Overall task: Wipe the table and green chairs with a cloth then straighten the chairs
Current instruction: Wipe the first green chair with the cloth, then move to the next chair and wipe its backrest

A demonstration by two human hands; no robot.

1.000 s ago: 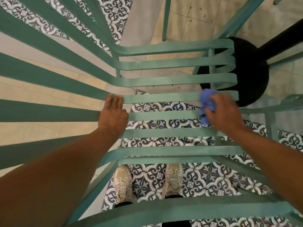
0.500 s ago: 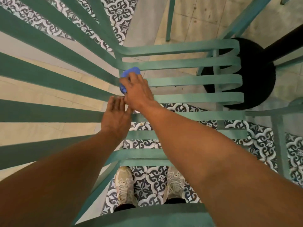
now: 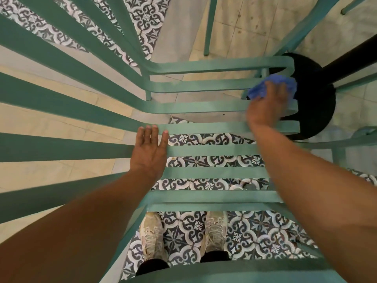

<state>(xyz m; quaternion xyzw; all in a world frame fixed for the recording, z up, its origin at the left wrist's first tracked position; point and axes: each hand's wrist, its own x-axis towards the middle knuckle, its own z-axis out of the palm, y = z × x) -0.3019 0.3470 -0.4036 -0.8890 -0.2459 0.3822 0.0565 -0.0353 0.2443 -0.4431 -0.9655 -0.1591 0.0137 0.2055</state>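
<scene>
- My right grip (image 3: 265,105) is bunched around the blue cloth (image 3: 271,86), pressing it onto the far-right ends of the green chair (image 3: 204,127) slats.
- My left grip (image 3: 149,152) lies flat, fingers straight, on the slats well left of the cloth.
- My shoes (image 3: 152,237) stand on patterned floor below.

Floor: patterned tiles (image 3: 206,159) in dark blue and white below; plain beige tiles (image 3: 255,23) at upper right and left. Two pale, scuffed sneakers (image 3: 152,234) stand side by side on the patterned tiles. Black round pedestal base (image 3: 315,111) with black post (image 3: 350,60) at right.
</scene>
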